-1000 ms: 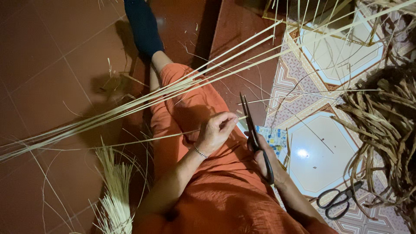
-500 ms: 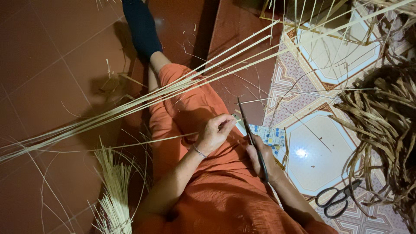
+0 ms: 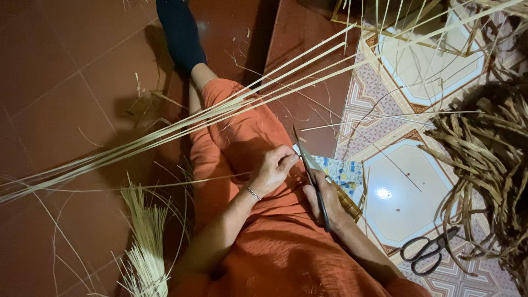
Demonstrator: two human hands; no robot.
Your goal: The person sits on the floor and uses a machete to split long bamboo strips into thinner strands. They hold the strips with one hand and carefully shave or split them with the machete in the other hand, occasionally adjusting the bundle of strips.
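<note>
I sit on the floor in orange clothes with one leg stretched out. My right hand [image 3: 329, 202] grips a long dark knife [image 3: 307, 165] that points away from me over my lap. My left hand [image 3: 272, 171] is closed beside the blade, its fingertips pinching a pale thin strip [image 3: 187, 181] that trails off to the left across my thigh. A bracelet circles the left wrist. A bundle of long pale bamboo strips [image 3: 181, 125] runs diagonally over my leg, from the lower left to the upper right.
Black scissors [image 3: 428, 250] lie on the patterned tiles [image 3: 407, 192] at the right. A heap of brown dry strips [image 3: 489, 159] fills the right edge. A tuft of fine pale fibres [image 3: 144, 242] lies at my left on red floor tiles [image 3: 60, 66].
My right hand and the knife have shifted slightly left, closer to my left hand. The left hand stays pinched on the strip.
</note>
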